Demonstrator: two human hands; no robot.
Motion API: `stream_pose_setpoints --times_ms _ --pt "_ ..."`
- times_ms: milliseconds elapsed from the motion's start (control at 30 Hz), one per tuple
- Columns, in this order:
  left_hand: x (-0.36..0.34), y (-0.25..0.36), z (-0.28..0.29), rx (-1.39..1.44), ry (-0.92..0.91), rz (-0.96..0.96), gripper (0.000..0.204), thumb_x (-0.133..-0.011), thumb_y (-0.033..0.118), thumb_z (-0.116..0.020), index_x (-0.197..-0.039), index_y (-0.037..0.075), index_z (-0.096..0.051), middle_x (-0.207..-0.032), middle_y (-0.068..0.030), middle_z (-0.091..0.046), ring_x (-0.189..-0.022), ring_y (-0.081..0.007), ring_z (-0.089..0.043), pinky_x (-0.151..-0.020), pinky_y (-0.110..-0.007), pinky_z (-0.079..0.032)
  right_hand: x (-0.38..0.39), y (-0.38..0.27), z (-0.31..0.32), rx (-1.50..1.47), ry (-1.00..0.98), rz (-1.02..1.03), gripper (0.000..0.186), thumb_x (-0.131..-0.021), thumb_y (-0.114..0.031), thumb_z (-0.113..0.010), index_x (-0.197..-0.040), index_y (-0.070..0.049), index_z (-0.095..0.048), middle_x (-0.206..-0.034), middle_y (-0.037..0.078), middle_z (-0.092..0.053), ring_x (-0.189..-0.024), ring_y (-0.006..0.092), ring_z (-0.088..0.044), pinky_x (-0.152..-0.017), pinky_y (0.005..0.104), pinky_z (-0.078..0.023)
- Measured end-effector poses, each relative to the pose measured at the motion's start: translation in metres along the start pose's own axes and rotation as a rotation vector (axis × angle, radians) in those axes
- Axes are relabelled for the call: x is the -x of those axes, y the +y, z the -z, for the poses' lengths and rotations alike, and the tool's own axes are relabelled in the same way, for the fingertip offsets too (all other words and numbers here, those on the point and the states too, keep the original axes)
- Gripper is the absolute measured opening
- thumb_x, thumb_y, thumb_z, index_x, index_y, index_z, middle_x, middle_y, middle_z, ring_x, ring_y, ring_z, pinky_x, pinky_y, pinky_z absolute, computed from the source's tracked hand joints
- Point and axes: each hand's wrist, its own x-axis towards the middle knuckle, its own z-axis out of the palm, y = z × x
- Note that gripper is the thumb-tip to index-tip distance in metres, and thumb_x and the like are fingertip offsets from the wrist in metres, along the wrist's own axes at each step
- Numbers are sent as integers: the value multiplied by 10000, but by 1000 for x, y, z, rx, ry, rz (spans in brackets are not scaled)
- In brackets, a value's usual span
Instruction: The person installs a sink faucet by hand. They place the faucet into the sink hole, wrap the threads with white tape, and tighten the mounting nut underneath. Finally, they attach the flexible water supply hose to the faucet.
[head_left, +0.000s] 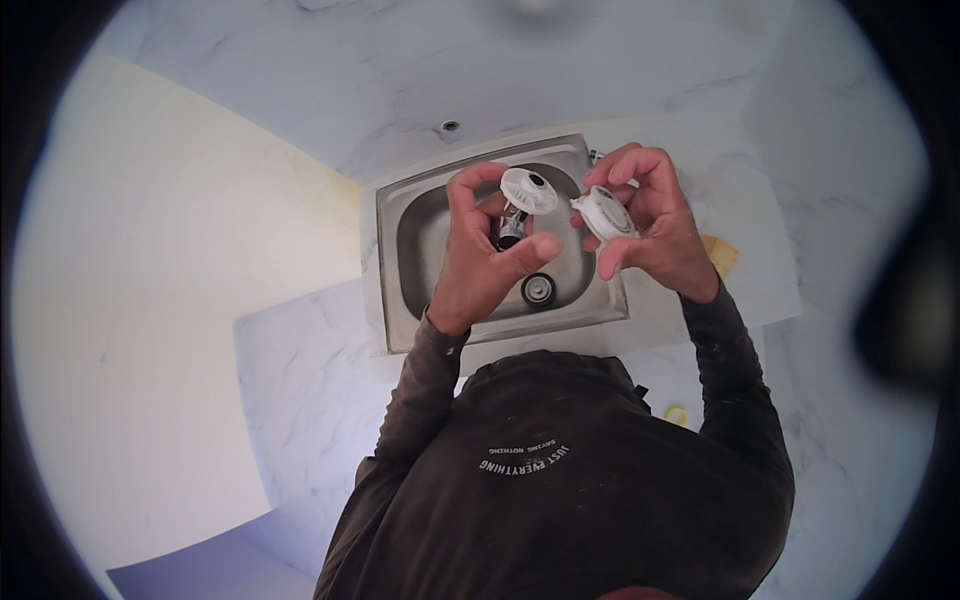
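Note:
Over the sink [388, 275], my left hand [474, 258] is closed round a short chrome fitting [511, 228]. A white ribbed plastic disc [522, 190] with a dark round centre sits at the fitting's upper end. Just to the right, my right hand [655, 222] pinches a round white plastic piece [606, 214] between thumb and fingers. Its face carries a greyish ring, and small tabs stick out at the edge. A small gap separates the two white pieces. The fingers hide part of both; their exact kind I cannot tell.
The steel basin has a round drain [538, 290] near its front. A pipe outlet [449, 126] shows in the marbled wall behind. Beside my right wrist lies a tan piece [720, 255] on the white counter [765, 270]. A yellow ring [677, 415] is lower down.

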Motion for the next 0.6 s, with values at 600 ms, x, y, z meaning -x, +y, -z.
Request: stream_pose_setpoints --times_ms 600 --pt "29 20 -4 64 -251 70 645 -963 432 -679 -1402 26 -435 -989 -12 -574 -866 -78 -476 -757 -244 -419 35 -48 -30 799 13 496 265 -801 -130 -818 -1031 -67 -701 -1274 105 -543 -1071 265 -610 -907 372 -515"
